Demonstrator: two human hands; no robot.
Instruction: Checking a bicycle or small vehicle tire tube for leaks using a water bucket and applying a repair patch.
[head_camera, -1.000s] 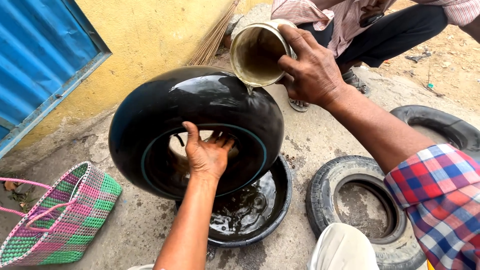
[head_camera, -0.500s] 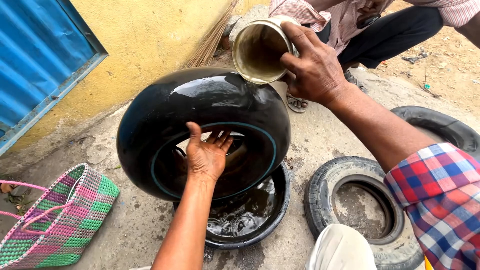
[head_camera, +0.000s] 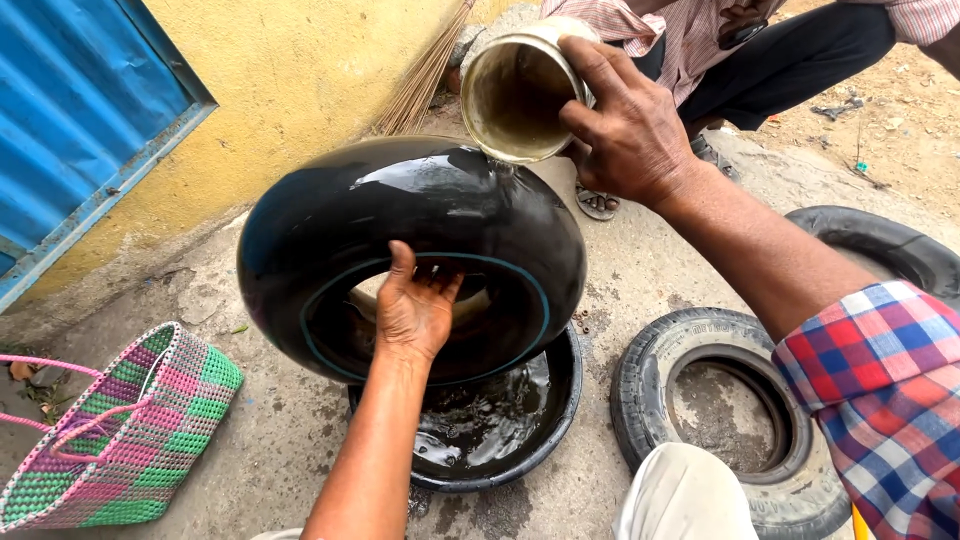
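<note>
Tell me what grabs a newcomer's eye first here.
The big glossy black inflated rubber tube at centre, stood upright over a black basin of water and steadied by the left hand through its hole. Above it, the right hand tips a grimy round metal can at the tube's top. Lower left lies a pink-and-green woven basket.

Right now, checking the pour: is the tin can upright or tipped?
Tipped: the tin can, in the right hand, points its mouth down over the black tube.
</note>
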